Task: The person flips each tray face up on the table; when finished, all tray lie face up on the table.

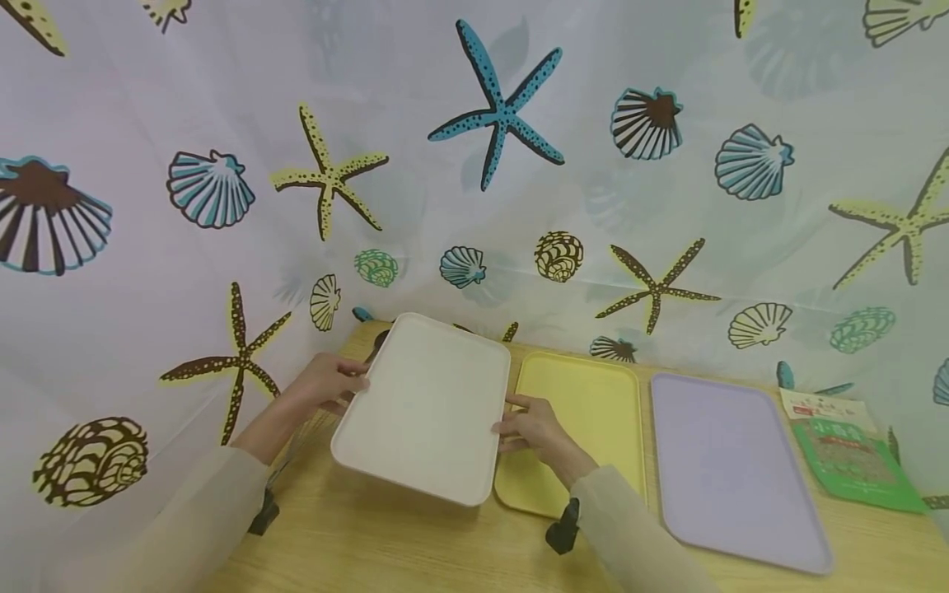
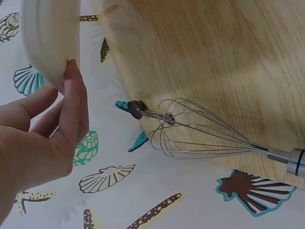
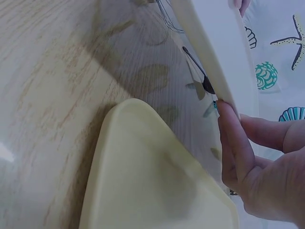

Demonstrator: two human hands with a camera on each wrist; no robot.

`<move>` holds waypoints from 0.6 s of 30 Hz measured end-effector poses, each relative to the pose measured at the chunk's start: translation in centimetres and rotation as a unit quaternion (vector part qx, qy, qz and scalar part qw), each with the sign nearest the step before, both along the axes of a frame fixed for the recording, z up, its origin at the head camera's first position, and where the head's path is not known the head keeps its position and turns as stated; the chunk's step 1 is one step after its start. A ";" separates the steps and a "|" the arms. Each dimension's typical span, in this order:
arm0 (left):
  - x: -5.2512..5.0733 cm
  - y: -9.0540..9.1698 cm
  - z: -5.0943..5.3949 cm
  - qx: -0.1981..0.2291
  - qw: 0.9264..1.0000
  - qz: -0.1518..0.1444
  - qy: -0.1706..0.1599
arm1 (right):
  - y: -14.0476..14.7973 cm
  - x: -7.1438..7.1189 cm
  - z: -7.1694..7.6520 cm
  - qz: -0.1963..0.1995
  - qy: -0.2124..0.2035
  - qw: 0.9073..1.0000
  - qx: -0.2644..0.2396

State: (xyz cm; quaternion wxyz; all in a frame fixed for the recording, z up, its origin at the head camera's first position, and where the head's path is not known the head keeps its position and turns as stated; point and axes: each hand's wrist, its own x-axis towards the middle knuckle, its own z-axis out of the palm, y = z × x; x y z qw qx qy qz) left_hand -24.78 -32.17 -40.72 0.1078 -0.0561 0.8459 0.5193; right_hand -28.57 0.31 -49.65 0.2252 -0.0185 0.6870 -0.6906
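A white rectangular tray is held tilted above the wooden table, with its near edge raised off the surface. My left hand grips its left edge, fingers beneath and thumb at the rim. On the opposite edge my right hand pinches the rim between thumb and fingers. Under the right forearm lies a yellow tray flat on the table. A wire whisk rests near the table's left edge, and beside it a dark spoon-like utensil shows; its full shape is partly hidden.
To the right of the yellow tray lies a lilac tray. A green and white packet sits at the far right of the wooden table. A cloth printed with starfish and shells hangs behind and to the left.
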 end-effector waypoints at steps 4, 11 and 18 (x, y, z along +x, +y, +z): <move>-0.7 -0.2 -0.9 -0.024 1.000 -0.003 0.008 | -0.2 -0.2 0.0 -0.002 0.007 1.000 -0.007; -1.9 -0.2 -2.4 -0.067 0.997 0.025 0.008 | -0.6 -0.7 -0.6 -0.008 0.029 1.000 0.008; -2.6 0.2 -3.0 -0.114 0.992 0.031 0.039 | -1.3 -1.2 -1.0 -0.010 0.043 0.999 0.009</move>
